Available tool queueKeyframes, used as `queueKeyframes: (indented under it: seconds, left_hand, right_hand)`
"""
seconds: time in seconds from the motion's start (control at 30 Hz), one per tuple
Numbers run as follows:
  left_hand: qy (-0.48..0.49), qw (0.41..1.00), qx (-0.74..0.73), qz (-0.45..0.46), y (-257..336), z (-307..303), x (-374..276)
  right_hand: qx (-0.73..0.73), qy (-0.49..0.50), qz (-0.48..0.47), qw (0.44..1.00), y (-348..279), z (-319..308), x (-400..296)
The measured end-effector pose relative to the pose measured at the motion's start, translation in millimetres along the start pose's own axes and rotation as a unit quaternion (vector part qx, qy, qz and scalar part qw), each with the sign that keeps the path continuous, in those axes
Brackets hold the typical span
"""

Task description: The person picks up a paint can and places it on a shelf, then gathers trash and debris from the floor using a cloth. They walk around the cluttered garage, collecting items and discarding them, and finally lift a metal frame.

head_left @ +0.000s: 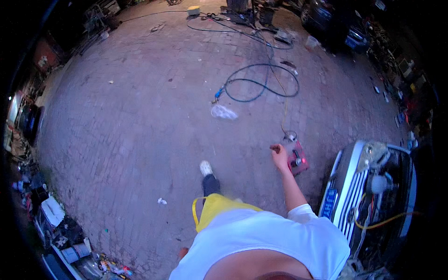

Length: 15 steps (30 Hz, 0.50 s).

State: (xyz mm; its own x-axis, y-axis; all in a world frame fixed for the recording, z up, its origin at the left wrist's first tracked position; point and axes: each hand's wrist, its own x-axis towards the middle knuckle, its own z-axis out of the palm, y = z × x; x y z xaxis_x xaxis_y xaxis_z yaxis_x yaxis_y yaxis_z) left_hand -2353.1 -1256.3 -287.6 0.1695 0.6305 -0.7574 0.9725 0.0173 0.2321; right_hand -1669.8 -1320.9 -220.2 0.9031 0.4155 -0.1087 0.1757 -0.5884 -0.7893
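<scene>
My right hand (280,157) is stretched forward on the right, its fingers curled; whether it holds something small I cannot tell. Beneath and beside it, on the paving, lies a red device (301,161) with a dark handle and a lit red spot, a thin cable running from its far end. Only a small part of my left hand (183,252) shows at the left of my white shirt, so its fingers are hidden. A yellow apron or bag with a strap (217,208) hangs at my waist. One white shoe (205,168) is on the ground ahead.
A car with its hood up (378,189) stands close on the right. Ahead, a looped dark hose (245,79) lies beside crumpled clear plastic (224,112). Farther off are a yellow box (193,10) and parked vehicles (355,38). Clutter and car parts (75,252) line the left edge.
</scene>
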Motion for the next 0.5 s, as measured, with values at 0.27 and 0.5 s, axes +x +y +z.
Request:
queueKeyframes:
  seconds: [0.27, 0.5]
  left_hand:
    - [-0.018, 0.988, 0.155, 0.010, 42, -50, 102]
    - [0.147, 0.927, -0.337, 0.067, 335, -234, 432]
  right_hand:
    - [-0.271, -0.076, 0.084, 0.956, -8, 5, 46]
    - [-0.204, -0.101, 0.129, 0.965, -63, 50, 133]
